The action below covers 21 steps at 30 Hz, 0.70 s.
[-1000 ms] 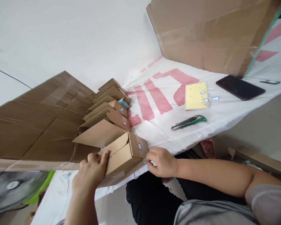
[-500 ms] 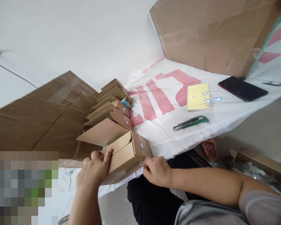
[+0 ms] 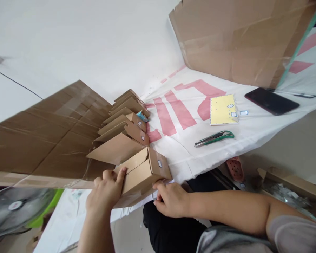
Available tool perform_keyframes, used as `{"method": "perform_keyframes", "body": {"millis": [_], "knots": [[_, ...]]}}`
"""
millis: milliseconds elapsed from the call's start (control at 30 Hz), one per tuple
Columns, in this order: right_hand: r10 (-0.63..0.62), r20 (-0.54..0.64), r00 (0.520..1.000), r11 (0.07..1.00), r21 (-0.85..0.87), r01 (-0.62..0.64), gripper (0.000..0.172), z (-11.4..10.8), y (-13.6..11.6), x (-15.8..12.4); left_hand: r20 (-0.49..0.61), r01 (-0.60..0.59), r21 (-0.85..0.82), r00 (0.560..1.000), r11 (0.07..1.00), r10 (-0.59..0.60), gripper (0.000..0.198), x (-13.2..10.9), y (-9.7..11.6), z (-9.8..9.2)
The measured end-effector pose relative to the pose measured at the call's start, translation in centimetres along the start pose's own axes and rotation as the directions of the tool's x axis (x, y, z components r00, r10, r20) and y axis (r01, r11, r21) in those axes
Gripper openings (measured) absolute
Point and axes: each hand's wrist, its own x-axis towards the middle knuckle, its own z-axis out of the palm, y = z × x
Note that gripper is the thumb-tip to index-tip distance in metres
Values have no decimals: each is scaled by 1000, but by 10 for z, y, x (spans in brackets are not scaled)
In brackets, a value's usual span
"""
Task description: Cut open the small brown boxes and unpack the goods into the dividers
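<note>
A small brown cardboard box (image 3: pixel 143 172) with a white sticker on its end lies at the table's near edge, nearest in a row of several similar small boxes (image 3: pixel 123 123). My left hand (image 3: pixel 105 191) rests against the box's left side, fingers laid flat on the cardboard. My right hand (image 3: pixel 170 198) is at the box's lower right corner, fingers curled against its underside at the table edge. Whether anything lies inside those fingers is hidden.
A big flattened carton (image 3: pixel 42 137) leans at the left and another large carton (image 3: pixel 234 38) stands at the back right. On the white and red cloth (image 3: pixel 179 116) lie a green utility knife (image 3: pixel 214 137), a yellow sticker sheet (image 3: pixel 223 109), a dark phone (image 3: pixel 271 101) and a pen (image 3: pixel 304 95). A fan (image 3: pixel 13 207) sits low left.
My right hand slid left from the box's right corner to under its lower edge. My left hand stayed on the box's side.
</note>
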Motion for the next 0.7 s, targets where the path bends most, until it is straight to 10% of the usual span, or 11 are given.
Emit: {"method": "perform_keyframes", "body": {"millis": [167,333,700], "knots": [[-241,-90,966,931,260,256,23,-27,7,3,-15,-6,91,1000,996,7,55,4,-5,10],[-23,-414,910,931,324,171,18,-47,23,27,4,-33,54,999,998,33,56,3,-5,9],[-40,-392,919,937,304,170,37,-39,36,37,-33,26,-116,999,993,-30,58,2,-4,5]]}}
